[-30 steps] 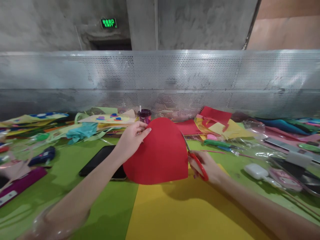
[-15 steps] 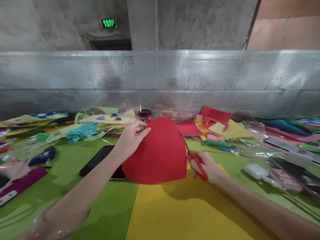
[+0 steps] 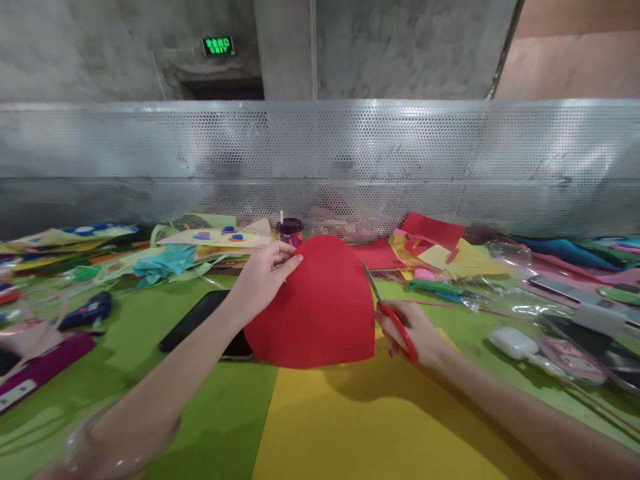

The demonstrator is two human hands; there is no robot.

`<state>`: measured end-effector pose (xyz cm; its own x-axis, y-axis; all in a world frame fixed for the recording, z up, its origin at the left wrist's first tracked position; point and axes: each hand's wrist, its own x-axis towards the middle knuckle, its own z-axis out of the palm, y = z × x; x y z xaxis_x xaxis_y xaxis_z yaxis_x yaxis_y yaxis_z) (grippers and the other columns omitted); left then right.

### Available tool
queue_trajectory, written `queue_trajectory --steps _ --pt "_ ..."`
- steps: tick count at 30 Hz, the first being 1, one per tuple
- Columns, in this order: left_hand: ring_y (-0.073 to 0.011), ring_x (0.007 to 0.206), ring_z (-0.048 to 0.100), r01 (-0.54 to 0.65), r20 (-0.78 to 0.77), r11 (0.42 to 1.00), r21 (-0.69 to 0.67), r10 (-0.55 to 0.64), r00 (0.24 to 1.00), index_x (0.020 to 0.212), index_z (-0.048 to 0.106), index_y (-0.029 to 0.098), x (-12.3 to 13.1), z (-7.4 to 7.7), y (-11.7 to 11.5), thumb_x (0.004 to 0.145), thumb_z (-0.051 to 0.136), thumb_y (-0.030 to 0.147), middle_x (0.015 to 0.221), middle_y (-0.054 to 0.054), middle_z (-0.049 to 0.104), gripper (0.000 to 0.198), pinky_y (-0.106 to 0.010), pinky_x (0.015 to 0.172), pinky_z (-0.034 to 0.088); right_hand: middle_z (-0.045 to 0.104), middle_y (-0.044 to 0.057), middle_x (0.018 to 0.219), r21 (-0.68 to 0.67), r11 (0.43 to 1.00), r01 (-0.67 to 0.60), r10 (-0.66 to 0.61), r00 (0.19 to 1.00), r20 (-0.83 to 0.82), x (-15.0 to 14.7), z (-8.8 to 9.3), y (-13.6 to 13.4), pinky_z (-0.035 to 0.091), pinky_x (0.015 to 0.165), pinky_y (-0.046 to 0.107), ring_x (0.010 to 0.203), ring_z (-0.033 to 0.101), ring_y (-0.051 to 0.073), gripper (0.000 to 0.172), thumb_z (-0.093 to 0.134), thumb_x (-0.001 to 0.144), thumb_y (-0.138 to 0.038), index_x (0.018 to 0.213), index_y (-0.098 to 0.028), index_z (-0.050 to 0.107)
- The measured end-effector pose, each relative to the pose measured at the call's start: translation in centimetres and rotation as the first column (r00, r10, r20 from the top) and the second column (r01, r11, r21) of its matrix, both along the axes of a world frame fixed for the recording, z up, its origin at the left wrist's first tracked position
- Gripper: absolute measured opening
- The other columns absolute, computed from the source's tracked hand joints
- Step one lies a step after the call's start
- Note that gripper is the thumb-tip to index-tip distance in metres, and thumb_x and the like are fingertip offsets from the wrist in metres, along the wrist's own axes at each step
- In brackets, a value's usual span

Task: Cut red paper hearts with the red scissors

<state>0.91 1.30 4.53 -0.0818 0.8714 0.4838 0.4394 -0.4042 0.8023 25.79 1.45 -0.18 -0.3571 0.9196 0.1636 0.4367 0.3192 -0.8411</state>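
A large red sheet of paper (image 3: 315, 307) with a rounded top and a lower right corner is held up above the table. My left hand (image 3: 273, 270) pinches its upper left edge between thumb and fingers. My right hand (image 3: 407, 330) is closed around the red handles of a pair of scissors (image 3: 399, 330). The metal blades point up and to the left, along the sheet's right edge. Whether the blades are parted is hard to see. Below the sheet lies yellow paper (image 3: 330, 427) on the green table surface (image 3: 215, 420).
A black tablet or phone (image 3: 195, 320) lies under my left forearm. Behind are a dark cup (image 3: 290, 231), paper scraps (image 3: 440, 247) and a crumpled teal piece (image 3: 165, 263). On the right are a white earphone case (image 3: 513, 343) and a green-handled tool (image 3: 440, 288). A glue gun (image 3: 87, 311) lies left.
Almost nothing differs. The red sheet and the scissors have shifted very slightly to the right; both hands keep their hold.
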Motion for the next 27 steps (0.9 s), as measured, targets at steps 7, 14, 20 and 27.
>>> queue_trajectory --steps 7,14,20,27 --pt "-0.0164 0.068 0.056 0.017 -0.022 1.0 0.006 -0.017 1.0 0.088 0.054 0.019 0.11 0.04 -0.14 0.077 0.054 0.041 0.081 -0.004 0.062 0.025 -0.027 0.057 0.041 0.038 -0.007 0.042 -0.018 1.0 -0.008 0.008 1.0 -0.015 -0.09 0.22 -0.21 0.041 0.038 0.021 0.037 0.044 0.009 0.025 0.046 0.076 -0.037 0.06 -0.02 0.039" --pt "-0.0176 0.072 0.058 0.024 -0.016 1.0 -0.015 -0.024 1.0 0.089 0.054 0.019 0.22 0.1 -0.27 0.077 0.054 0.04 0.083 -0.005 0.063 0.025 -0.028 0.058 0.042 0.038 -0.007 0.045 -0.036 0.999 -0.015 0.014 0.999 -0.031 -0.12 -0.01 -0.21 0.039 0.039 0.02 0.038 0.043 0.008 0.019 0.048 0.074 -0.033 0.063 -0.018 0.043" --pt "-0.0172 0.07 0.058 0.032 -0.005 0.999 -0.019 -0.032 0.999 0.089 0.054 0.018 0.3 0.24 -0.35 0.077 0.054 0.04 0.082 -0.005 0.063 0.025 -0.027 0.057 0.042 0.039 -0.007 0.044 -0.05 0.998 -0.026 0.024 0.999 -0.04 -0.18 0.04 -0.25 0.042 0.04 0.021 0.038 0.042 0.008 0.019 0.048 0.074 -0.034 0.063 -0.018 0.043" --pt "-0.016 0.066 0.057 0.019 -0.023 1.0 -0.019 -0.02 1.0 0.088 0.054 0.018 0.37 0.34 -0.47 0.077 0.053 0.039 0.079 -0.004 0.062 0.024 -0.027 0.057 0.041 0.044 -0.006 0.041 -0.029 1.0 -0.01 0.011 1.0 0.017 -0.25 0.57 -0.52 0.039 0.038 0.02 0.036 0.046 0.01 0.021 0.045 0.075 -0.036 0.065 -0.018 0.048"
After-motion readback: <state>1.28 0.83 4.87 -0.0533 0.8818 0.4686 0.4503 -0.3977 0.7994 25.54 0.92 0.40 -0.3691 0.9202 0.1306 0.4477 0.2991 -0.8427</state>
